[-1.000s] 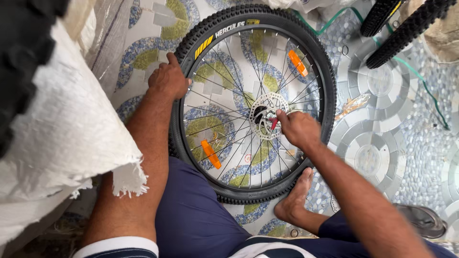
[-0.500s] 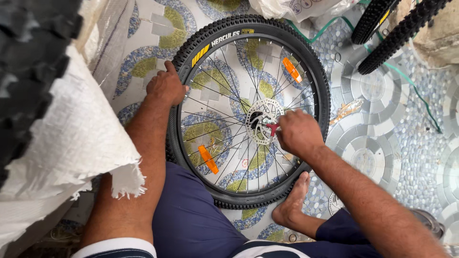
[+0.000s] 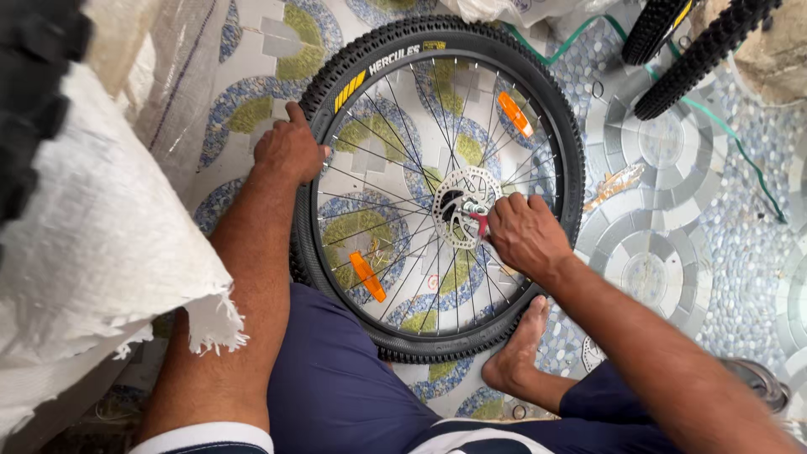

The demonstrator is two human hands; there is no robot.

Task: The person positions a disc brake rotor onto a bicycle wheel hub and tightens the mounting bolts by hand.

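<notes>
A bicycle wheel [image 3: 395, 59] with a knobby black tyre, thin spokes and two orange reflectors lies flat on the patterned tile floor, resting against my knee. My left hand [image 3: 288, 151] grips the tyre on its left side. My right hand [image 3: 525, 234] is closed on a small red-handled tool [image 3: 481, 222], whose tip is at the hub beside the silver brake disc [image 3: 458, 202] in the wheel's middle.
A white woven sack [image 3: 92, 252] fills the left. Two more black tyres [image 3: 698, 42] lean at the top right, by a green hose [image 3: 740, 151]. My bare foot [image 3: 517, 357] rests under the wheel's lower right edge. A sandal [image 3: 756, 378] lies at the right.
The view has shifted slightly, so the wheel sits a little lower and left. My right hand stays at the hub with the tool; my left hand keeps its hold on the tyre.
</notes>
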